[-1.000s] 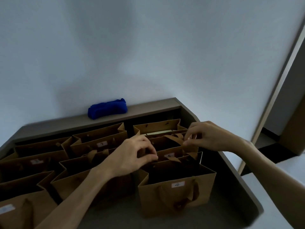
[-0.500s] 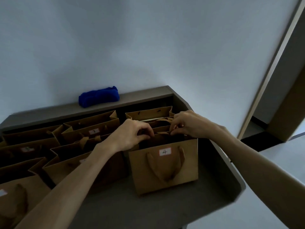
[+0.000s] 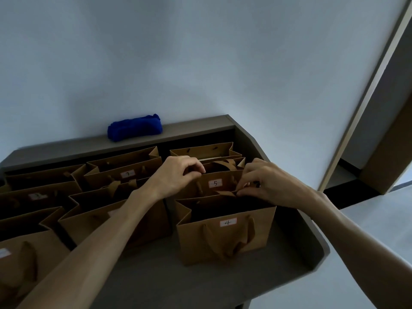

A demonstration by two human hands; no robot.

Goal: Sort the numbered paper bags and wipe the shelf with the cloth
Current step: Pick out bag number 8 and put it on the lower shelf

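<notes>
bag 5 now raised behind bag 4 (open, dark inside).

I can't read the label on the far-left bag, too dim and blurred. My left arm covers the label of the bag under it. The bottom-left bag runs off the edge, its label cut. The rear bag shows only its rim.
</notes>
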